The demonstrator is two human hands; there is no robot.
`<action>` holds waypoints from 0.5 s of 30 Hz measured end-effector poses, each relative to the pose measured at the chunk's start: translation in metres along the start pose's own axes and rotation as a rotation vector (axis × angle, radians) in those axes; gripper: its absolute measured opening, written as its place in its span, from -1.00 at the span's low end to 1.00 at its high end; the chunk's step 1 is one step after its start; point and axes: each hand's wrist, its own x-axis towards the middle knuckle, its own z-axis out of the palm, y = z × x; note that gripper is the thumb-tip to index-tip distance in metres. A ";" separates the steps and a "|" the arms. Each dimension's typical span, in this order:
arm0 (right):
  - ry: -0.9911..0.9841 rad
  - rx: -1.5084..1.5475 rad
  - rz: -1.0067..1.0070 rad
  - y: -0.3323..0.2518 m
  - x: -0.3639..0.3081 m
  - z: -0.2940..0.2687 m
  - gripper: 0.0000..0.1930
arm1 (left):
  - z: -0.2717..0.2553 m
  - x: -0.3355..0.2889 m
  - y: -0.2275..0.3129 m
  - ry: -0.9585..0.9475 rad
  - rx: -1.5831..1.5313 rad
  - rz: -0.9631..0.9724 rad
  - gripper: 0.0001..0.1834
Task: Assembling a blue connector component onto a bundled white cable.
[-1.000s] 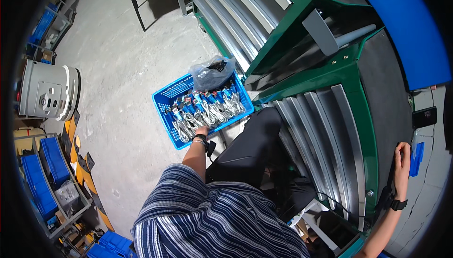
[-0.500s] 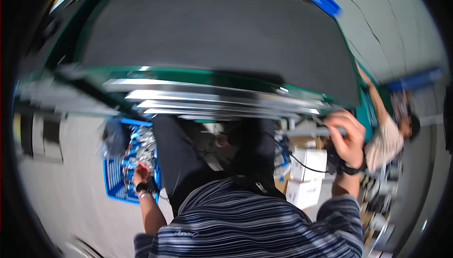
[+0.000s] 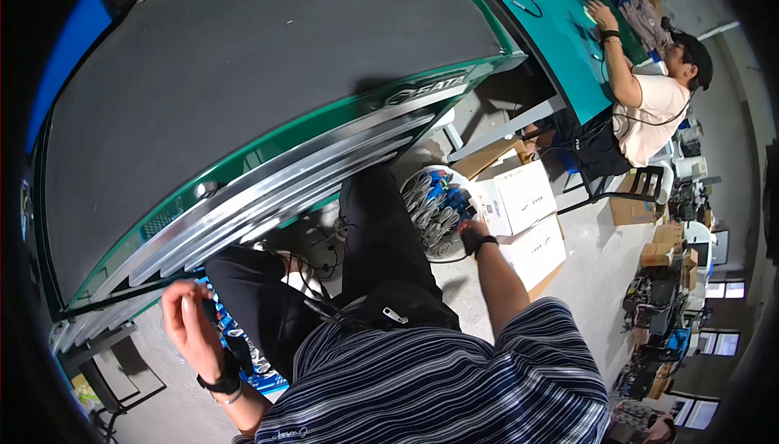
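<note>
My left hand is raised beside the drawer fronts at the lower left, fingers loosely bent and apart, with nothing visible in it. Partly hidden behind it and my leg is a blue basket with blue and silvery pieces inside. My right hand reaches down between a round white tub and a white box. Grey coiled cables with blue connectors fill the tub. The right fingers lie in shadow, and whether they hold anything is unclear.
A green tool cabinet with a dark top and silver-edged drawers stands before me. At the right, a co-worker sits at a teal-topped table. Cardboard boxes are on the floor, and cables hang by my legs.
My left hand has come up out of the blue basket. My right hand has dropped from the cabinet's edge to the tub of cables. The view has turned to the right.
</note>
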 end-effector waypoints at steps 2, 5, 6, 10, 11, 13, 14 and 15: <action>0.116 -1.056 -0.177 0.038 0.021 0.001 -0.80 | 0.007 0.003 0.031 -0.198 -0.067 0.166 -0.81; 0.033 0.140 -0.065 0.071 0.038 0.047 -0.76 | -0.006 0.004 0.072 -0.428 -0.147 0.425 -0.77; -0.045 0.076 -0.150 0.070 0.044 0.064 -0.78 | -0.011 0.003 0.080 -0.491 -0.221 0.400 -0.77; -0.116 -0.287 -0.152 0.045 0.063 0.119 -0.69 | -0.010 -0.003 0.084 -0.497 -0.230 0.432 -0.77; -0.179 -0.221 -0.172 0.037 0.062 0.129 -0.69 | -0.007 -0.003 0.084 -0.499 -0.230 0.431 -0.77; 0.424 -0.864 0.070 0.021 0.053 0.146 -0.37 | 0.001 -0.002 0.082 -0.502 -0.228 0.431 -0.77; 0.413 -0.773 0.163 0.015 0.044 0.150 -0.27 | 0.005 -0.002 0.081 -0.504 -0.225 0.430 -0.77; 0.415 -0.763 0.168 0.011 0.034 0.157 -0.27 | 0.008 0.000 0.081 -0.507 -0.223 0.429 -0.77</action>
